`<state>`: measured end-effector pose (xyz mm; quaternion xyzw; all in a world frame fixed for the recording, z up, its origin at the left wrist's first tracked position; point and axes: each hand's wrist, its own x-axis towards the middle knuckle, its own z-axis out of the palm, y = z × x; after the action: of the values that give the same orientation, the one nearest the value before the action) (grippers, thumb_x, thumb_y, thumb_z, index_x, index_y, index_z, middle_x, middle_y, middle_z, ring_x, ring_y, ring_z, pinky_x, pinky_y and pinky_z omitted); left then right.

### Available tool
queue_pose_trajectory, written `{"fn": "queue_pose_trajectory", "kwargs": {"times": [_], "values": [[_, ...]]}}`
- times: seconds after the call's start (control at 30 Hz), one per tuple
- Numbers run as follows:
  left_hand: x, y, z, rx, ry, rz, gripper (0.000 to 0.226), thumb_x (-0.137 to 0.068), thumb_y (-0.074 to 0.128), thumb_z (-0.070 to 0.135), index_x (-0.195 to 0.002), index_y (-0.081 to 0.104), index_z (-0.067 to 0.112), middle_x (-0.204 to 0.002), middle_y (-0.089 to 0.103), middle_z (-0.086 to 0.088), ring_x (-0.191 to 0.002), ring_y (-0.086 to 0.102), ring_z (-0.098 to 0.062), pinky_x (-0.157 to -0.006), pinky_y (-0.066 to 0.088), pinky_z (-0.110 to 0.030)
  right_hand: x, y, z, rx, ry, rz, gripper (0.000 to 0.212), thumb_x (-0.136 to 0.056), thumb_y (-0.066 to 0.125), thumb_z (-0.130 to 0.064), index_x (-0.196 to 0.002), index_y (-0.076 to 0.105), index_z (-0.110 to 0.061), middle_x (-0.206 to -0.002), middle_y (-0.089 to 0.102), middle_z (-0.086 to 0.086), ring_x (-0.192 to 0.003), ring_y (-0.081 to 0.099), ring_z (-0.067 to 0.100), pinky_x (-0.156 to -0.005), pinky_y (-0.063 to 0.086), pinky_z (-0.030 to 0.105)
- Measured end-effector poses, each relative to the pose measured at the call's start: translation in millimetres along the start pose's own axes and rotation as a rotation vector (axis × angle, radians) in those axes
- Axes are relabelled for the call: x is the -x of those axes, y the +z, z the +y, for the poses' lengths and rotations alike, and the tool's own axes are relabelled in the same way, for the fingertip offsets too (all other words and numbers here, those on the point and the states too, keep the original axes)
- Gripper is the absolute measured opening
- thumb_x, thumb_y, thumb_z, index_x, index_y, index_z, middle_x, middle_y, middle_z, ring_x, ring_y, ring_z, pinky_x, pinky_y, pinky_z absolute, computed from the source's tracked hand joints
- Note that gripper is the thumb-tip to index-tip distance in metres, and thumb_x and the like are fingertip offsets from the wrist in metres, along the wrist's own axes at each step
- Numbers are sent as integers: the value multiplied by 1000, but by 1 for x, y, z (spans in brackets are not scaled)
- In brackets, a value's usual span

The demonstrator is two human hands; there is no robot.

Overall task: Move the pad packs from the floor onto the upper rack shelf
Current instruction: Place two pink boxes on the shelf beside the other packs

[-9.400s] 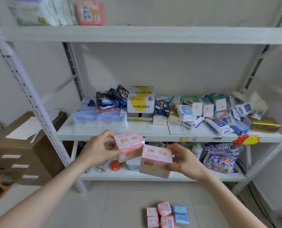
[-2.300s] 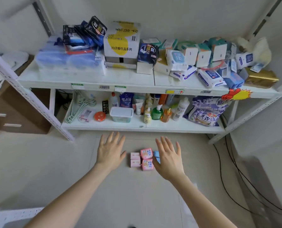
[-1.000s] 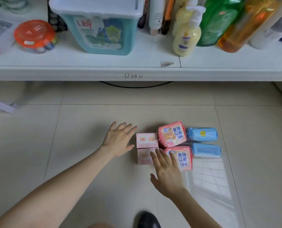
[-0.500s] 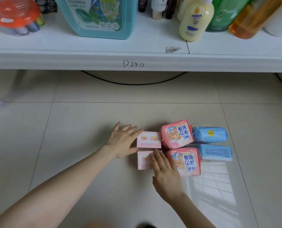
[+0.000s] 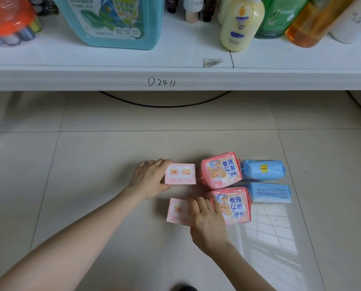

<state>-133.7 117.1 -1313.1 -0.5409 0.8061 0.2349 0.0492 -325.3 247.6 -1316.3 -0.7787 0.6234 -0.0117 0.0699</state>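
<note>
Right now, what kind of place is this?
Probably a storeroom or shop stockroom: a white rack shelf marked with a handwritten code, holding a detergent jug and a lotion bottle, and pad packs lying on the tiled floor.

"D2411" is handwritten in black on the front edge of the lower rack shelf [image 5: 161, 82]. Toward that shelf's back edge, a pale bottle [image 5: 193, 7] shows letters like "EAUR", cut off at the top. On the floor, the far pink pad pack [image 5: 221, 171] and the near pink pad pack [image 5: 236, 206] each carry large blue "弹力贴身", turned sideways. The rest is too small or blurred to read: the print on the far small pink box [image 5: 180, 173] and the near small pink box [image 5: 178, 210], the yellow sticker on the far blue pack [image 5: 262, 170], the fine lines on the near blue pack [image 5: 270, 192], and the label of the teal detergent tub [image 5: 112, 19].
</note>
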Motion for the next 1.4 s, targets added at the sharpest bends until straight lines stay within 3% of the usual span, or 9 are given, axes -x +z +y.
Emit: {"fn": "queue_pose_trajectory", "kwargs": {"times": [0.17, 0.67, 0.8, 0.93, 1.1, 1.3, 1.4], "values": [[24, -21, -5, 228, -128, 81, 58, -75, 73, 31, -127, 49, 23, -121, 57, 3, -99, 62, -27, -73, 52, -37, 0, -28, -2, -15, 32, -44, 53, -43, 69, -11, -96, 64, -15, -87, 59, -1, -80, 60, 26, -103, 41, 46], [121, -146, 41, 462, -323, 182, 54, -65, 83, 19, -113, 58, 21, -110, 64, 4, -93, 68, -15, -75, 50, -31, 12, -192, -16, -159, 68, -122, 68, -37, 75, -6, -102, 58, -19, -93, 62, 0, -83, 64, 26, -92, 49, 48], [147, -201, 66, 478, -358, 184, 53, -64, 83, 19, -110, 56, 25, -111, 64, 5, -93, 69, -15, -74, 50, -31, 15, -256, -20, -194, 61, -160, 64, -47, 73, -5, -108, 57, -17, -100, 62, 2, -90, 63, 29, -99, 43, 50], [178, -263, 92, 501, -370, 204, 54, -64, 83, 17, -111, 57, 23, -112, 64, 5, -93, 70, -14, -75, 52, -32, 19, -334, -26, -285, 47, -284, 63, -66, 63, -7, -126, 48, -20, -121, 53, -1, -112, 51, 27, -108, 32, 43], [222, -350, 121, 515, -369, 212, 53, -64, 83, 18, -110, 58, 24, -113, 65, 9, -93, 69, -11, -77, 52, -32, 24, -433, -35, -406, 85, -350, 60, -69, 57, -7, -127, 45, -20, -118, 50, -1, -107, 49, 26, -76, 36, 31], [279, -463, 148, 535, -328, 190, 57, -62, 83, 20, -113, 57, 29, -112, 65, 16, -93, 69, -6, -83, 52, -30, 41, -547, -58, -515, 96, -366, 55, -69, 60, -10, -122, 49, -18, -113, 52, -1, -107, 50, 24, -80, 47, 39], [312, -518, 163, 516, -274, 192, 60, -62, 84, 24, -116, 58, 29, -111, 65, 18, -91, 68, -3, -80, 52, -26, 53, -604, -73, -534, 98, -324, 57, -69, 64, -13, -124, 49, -19, -113, 53, -3, -103, 52, 23, -77, 44, 30]]}}
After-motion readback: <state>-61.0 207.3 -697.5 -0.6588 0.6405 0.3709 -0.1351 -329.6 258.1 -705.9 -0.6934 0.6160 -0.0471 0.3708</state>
